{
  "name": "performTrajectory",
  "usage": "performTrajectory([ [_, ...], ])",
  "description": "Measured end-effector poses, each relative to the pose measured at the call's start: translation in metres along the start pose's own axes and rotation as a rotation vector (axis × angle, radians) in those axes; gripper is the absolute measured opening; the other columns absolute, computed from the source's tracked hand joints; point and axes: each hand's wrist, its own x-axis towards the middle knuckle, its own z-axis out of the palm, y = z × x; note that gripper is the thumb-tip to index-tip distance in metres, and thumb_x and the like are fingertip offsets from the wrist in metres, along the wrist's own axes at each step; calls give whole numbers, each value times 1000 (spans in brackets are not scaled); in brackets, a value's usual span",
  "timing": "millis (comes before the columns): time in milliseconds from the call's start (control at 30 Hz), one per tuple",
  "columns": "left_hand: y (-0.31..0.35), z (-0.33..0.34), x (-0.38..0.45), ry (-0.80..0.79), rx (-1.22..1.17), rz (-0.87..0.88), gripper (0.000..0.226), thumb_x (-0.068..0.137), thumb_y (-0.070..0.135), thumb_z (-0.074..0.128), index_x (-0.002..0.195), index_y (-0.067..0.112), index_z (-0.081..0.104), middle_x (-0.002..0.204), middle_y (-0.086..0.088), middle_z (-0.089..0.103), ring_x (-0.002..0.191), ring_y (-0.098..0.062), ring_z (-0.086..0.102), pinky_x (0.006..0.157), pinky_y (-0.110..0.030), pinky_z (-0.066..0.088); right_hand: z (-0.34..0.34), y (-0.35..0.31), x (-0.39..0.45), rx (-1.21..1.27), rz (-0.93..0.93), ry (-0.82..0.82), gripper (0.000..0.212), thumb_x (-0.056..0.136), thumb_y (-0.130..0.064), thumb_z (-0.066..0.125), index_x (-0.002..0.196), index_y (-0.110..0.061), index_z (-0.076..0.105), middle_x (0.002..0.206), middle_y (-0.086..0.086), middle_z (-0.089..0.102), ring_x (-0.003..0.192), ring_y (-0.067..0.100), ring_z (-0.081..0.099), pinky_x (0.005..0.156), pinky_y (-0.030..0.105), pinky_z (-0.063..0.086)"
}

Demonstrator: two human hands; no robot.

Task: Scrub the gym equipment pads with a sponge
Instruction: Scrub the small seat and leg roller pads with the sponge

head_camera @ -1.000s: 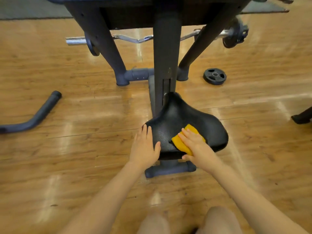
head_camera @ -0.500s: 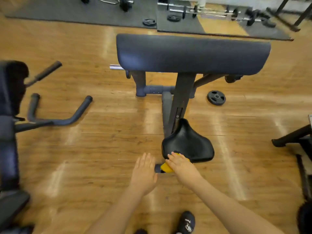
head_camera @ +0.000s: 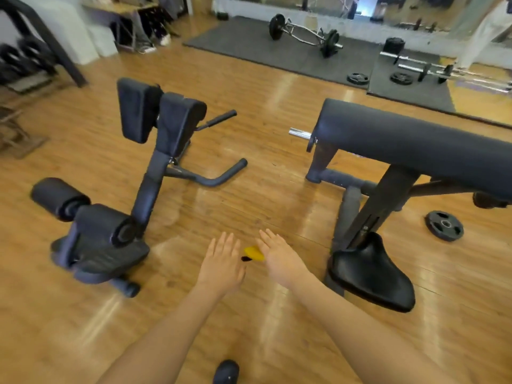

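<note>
My right hand (head_camera: 279,259) hangs over the wooden floor with its fingers stretched forward. It holds the yellow sponge (head_camera: 253,253) at the thumb side, and most of the sponge is hidden under the palm. My left hand (head_camera: 221,261) floats flat and empty just left of it. The black seat pad (head_camera: 371,273) of the curl bench lies to the right of both hands, apart from them. Its long dark arm pad (head_camera: 415,142) stands above at the right. Left of the hands is a back-extension machine with two upright pads (head_camera: 180,115) and a roller pad (head_camera: 55,198).
A weight plate (head_camera: 444,225) lies on the floor right of the bench post. A curved base bar (head_camera: 221,178) of the left machine reaches toward the middle. Barbells (head_camera: 304,31) rest on dark mats at the back. My shoe (head_camera: 225,372) shows at the bottom.
Both hands have come off the seat pad and moved left over the floor, the sponge staying with my right hand. The view has lifted and turned left, showing the second machine.
</note>
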Motion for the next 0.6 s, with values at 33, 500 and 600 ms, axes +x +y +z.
performTrajectory([
  [33,-11,-3,-6,16,-1,-29,65,100,45,23,152,10,5,160,-10,1,147,-25,-5,117,-39,-3,-2,-8,6,11,-11,1,61,94,-3,41,148,-9,12,157,8,1,145,21,-2,116,32,1],
  [500,-224,-20,22,92,-27,-246,64,100,45,14,152,9,6,160,-11,4,147,-28,-4,117,-43,-1,-49,-126,214,-42,-184,72,65,93,-3,45,149,-13,14,157,4,4,145,19,-1,117,33,5],
  [600,-281,-26,66,107,-42,-223,63,101,43,22,151,7,11,159,-13,7,147,-30,-2,117,-43,0,-58,-141,277,-32,-149,51,58,97,-10,43,149,-13,16,157,5,6,145,20,0,117,33,6],
])
